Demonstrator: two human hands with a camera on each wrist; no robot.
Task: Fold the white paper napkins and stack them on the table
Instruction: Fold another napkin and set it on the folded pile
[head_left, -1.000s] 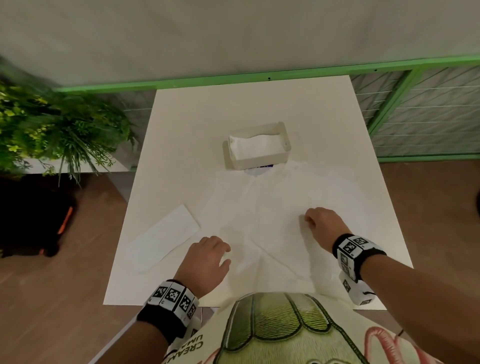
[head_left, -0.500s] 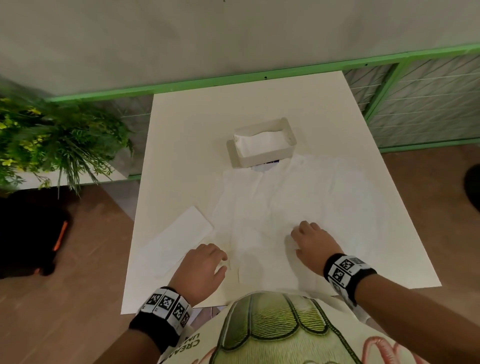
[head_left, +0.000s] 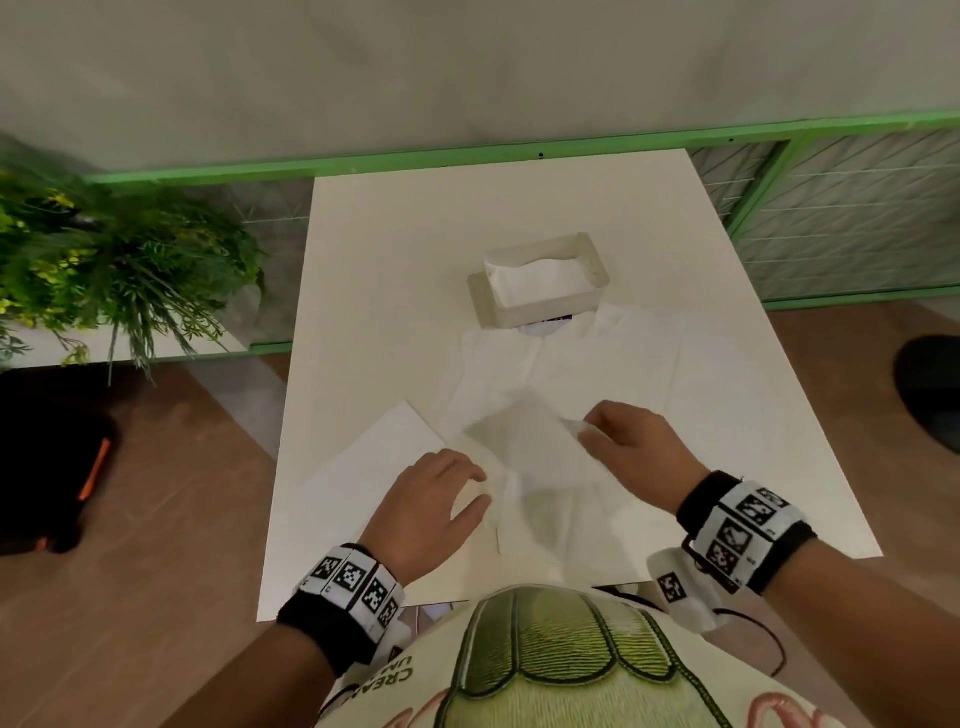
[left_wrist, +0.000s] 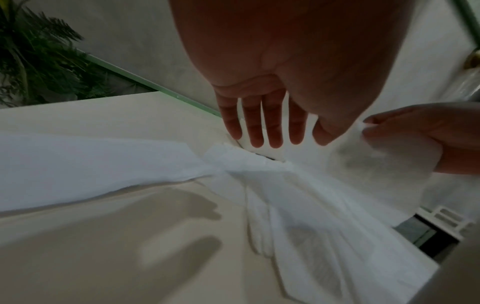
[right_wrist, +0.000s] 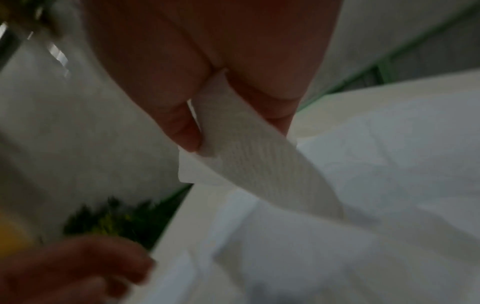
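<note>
Right hand pinches a corner of the unfolded napkin, lifted off the table. Left hand, fingers straight, hovers beside its near-left edge, gripping nothing. Risk: thin paper could tear or fold skewed, being unpinned.

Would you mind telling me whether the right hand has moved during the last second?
Yes. The right hand has lifted a napkin corner and carried it leftward, toward the left hand, judged against the napkin holder.

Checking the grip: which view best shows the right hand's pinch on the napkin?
Right wrist: the right hand pinches the napkin corner, close up. Head and left wrist views show that pinch small, at a distance.
</note>
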